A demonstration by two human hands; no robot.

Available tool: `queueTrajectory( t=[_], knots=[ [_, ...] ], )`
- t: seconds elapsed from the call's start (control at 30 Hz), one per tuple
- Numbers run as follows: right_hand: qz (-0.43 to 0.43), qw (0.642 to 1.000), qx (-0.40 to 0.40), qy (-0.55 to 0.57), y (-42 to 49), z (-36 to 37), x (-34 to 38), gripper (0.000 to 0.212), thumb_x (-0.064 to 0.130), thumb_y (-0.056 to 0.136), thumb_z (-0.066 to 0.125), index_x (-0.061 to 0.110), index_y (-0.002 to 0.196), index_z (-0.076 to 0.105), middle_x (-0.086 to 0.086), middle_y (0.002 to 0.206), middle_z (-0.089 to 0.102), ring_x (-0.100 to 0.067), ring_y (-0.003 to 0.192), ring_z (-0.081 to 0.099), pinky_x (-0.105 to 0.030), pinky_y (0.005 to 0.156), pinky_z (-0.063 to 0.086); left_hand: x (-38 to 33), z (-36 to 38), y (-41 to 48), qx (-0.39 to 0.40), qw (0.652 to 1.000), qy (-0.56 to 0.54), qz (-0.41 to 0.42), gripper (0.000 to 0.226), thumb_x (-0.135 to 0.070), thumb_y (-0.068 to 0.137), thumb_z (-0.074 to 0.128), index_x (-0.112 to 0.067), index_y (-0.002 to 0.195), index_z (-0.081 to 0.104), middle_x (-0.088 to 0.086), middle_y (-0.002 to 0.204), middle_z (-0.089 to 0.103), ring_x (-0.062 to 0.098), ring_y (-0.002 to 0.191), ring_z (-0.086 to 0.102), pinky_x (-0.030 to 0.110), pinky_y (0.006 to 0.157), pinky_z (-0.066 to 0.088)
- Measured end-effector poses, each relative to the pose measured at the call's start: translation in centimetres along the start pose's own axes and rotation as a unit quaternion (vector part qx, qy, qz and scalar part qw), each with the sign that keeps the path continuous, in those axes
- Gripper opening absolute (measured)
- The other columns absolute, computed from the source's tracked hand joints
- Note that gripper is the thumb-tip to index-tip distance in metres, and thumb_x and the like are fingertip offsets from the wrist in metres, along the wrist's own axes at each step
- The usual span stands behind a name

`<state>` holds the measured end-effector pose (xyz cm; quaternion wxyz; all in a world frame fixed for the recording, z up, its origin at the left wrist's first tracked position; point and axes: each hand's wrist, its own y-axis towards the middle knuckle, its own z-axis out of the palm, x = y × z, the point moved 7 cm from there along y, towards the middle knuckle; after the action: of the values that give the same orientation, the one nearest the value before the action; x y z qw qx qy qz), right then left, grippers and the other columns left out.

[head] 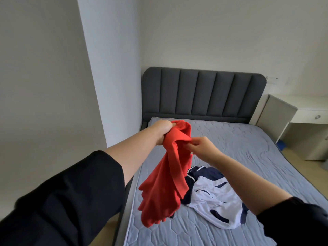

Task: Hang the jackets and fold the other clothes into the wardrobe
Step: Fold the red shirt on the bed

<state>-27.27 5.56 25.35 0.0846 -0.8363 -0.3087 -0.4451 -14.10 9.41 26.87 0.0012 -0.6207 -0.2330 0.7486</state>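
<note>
Both arms reach forward in black sleeves [62, 201] that leave the forearms bare, the left hand [162, 131] raised and fisted around the top of the red garment [165, 183], the right hand [204, 146] lower, pinching its edge.

You are in a bedroom in a home. You see a big bed [128, 197] with a grey-blue mattress [230, 139] and a soft dark grey headboard [204, 93]. A white desk [309, 108] with a drawer [312, 118] stands beside it, by white walls [213, 32].
</note>
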Motion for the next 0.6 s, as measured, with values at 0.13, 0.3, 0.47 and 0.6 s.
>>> queueTrajectory(
  t=[0.13, 0.3, 0.47, 0.6],
  knots=[
    [0.081, 0.988, -0.019, 0.128, 0.4, -0.4, -0.6, 0.018, 0.015, 0.092, 0.057, 0.015, 0.083, 0.072, 0.000, 0.073, 0.066, -0.008, 0.068, 0.060, -0.020, 0.068, 0.050, -0.4, -2.5, 0.3, -0.052, 0.983, 0.171, 0.032, 0.013, -0.008, 0.094, 0.053, -0.012, 0.086, 0.062, 0.006, 0.073, 0.058, 0.016, 0.059, 0.053, 0.031, 0.059, 0.050],
    [0.142, 0.976, -0.097, 0.132, 1.1, -0.7, -0.9, 0.026, 0.018, 0.092, 0.054, -0.004, 0.086, 0.067, -0.010, 0.070, 0.054, -0.020, 0.063, 0.052, -0.030, 0.057, 0.051, 0.3, -2.5, 0.4, 0.010, 0.982, 0.180, 0.064, 0.037, -0.048, 0.098, 0.042, -0.018, 0.115, 0.053, 0.007, 0.112, 0.059, 0.021, 0.101, 0.058, 0.035, 0.087, 0.051],
    [0.132, 0.965, -0.189, 0.122, 1.7, -1.9, -0.2, 0.021, 0.018, 0.089, 0.054, 0.006, 0.072, 0.056, -0.010, 0.068, 0.041, -0.021, 0.065, 0.040, -0.034, 0.059, 0.037, -1.8, -2.1, -2.6, -0.167, 0.844, 0.306, 0.407, 0.041, -0.037, 0.086, 0.067, -0.007, 0.111, 0.055, 0.008, 0.108, 0.052, 0.021, 0.101, 0.051, 0.032, 0.089, 0.043],
    [0.114, 0.963, -0.211, 0.125, 2.1, -2.8, 0.6, 0.022, 0.020, 0.087, 0.054, 0.009, 0.068, 0.053, -0.009, 0.065, 0.040, -0.020, 0.061, 0.038, -0.032, 0.056, 0.033, 0.2, -0.4, -2.6, -0.128, 0.764, 0.498, 0.391, 0.031, -0.033, 0.078, 0.070, -0.011, 0.095, 0.057, 0.004, 0.097, 0.056, 0.022, 0.091, 0.052, 0.034, 0.079, 0.043]
  ],
)
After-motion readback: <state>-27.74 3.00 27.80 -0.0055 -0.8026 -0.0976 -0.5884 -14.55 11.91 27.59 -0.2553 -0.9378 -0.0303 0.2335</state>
